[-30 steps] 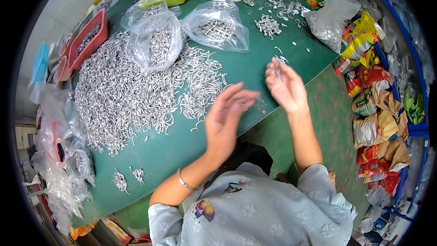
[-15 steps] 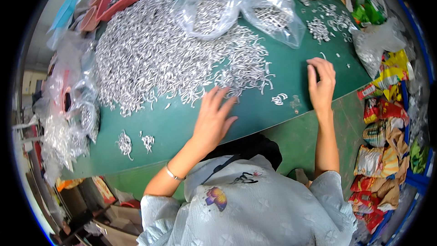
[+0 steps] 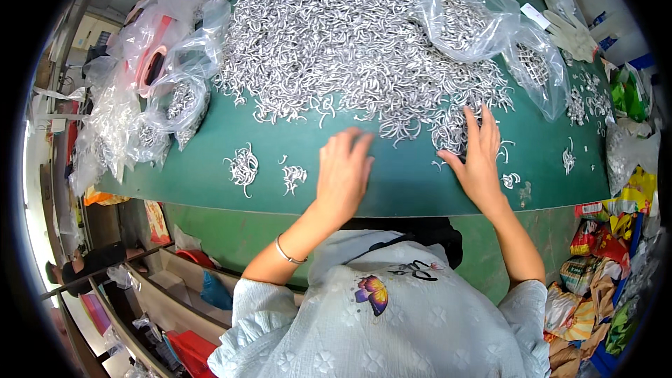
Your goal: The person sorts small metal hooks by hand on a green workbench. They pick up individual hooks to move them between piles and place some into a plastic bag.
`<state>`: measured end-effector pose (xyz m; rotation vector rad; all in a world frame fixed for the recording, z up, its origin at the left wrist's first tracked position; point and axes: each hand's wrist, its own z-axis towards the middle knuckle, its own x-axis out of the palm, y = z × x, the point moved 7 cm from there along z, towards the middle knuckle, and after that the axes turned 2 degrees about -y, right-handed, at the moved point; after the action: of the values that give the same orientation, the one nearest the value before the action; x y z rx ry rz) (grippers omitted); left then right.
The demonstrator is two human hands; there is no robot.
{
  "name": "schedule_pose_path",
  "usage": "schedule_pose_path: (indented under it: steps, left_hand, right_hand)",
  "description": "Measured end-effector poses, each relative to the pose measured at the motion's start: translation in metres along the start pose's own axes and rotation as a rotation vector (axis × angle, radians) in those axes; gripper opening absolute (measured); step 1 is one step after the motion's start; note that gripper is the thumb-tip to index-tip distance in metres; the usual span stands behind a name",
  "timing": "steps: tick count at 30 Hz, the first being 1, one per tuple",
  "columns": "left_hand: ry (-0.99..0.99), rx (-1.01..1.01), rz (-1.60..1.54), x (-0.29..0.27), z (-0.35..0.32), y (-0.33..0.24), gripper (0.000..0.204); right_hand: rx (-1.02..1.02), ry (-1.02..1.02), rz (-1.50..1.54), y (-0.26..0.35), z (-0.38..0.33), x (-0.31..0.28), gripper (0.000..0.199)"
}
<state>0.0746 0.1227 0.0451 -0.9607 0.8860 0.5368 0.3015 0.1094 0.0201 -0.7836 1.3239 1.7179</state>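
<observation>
Both hands flat on the green table [image 3: 420, 189], palms down, fingers spread, nothing gripped. My left hand [image 3: 344, 171] sits on bare green, just short of the near fringe of the heap of small silver metal hooks [image 3: 350, 35]. My right hand [image 3: 479, 157] has fingertips touching the heap's near-right edge, in among loose hooks.

Around: the heap fills most of the table's middle and far side. Two clear plastic bags of hooks [image 3: 465, 17] lie on its right flank, far side of my right hand. More clear bags [image 3: 178, 98] crowd the table's left end, one partly filled. Two small hook clusters [image 3: 245, 164] lie left of my left hand, apart from it. Scattered hooks [image 3: 581, 105] and a white glove [image 3: 570, 31] sit toward the far right corner. Coloured packets [image 3: 595, 287] are piled off the right end, below table level.

Open room: a bare green strip along the near edge, between the hands and either side of them. Near edge runs just under both wrists.
</observation>
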Motion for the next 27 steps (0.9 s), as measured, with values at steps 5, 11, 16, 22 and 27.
schedule_pose_path:
  steps: [5, 11, 16, 22, 27]
  left_hand:
    - [-0.074, -0.082, -0.013, -0.005, 0.008, 0.033, 0.031]
    - [-0.093, -0.031, -0.2, -0.001, 0.009, 0.041, 0.011]
    - [-0.04, -0.074, -0.259, 0.001, -0.005, 0.027, 0.009]
    - [-0.033, -0.067, -0.273, 0.003, -0.017, 0.017, 0.013]
    - [-0.013, -0.079, -0.291, -0.003, -0.021, 0.007, 0.017]
  right_hand:
    - [-0.058, -0.072, 0.158, 0.031, 0.016, 0.021, 0.073]
    - [-0.158, -0.257, 0.336, 0.059, 0.041, 0.015, 0.021]
    - [-0.181, -0.294, 0.462, 0.086, 0.058, 0.035, 0.016]
    - [-0.28, -0.175, 0.564, 0.118, 0.089, 0.055, 0.022]
    - [-0.43, 0.07, 0.435, 0.107, 0.09, 0.028, 0.054]
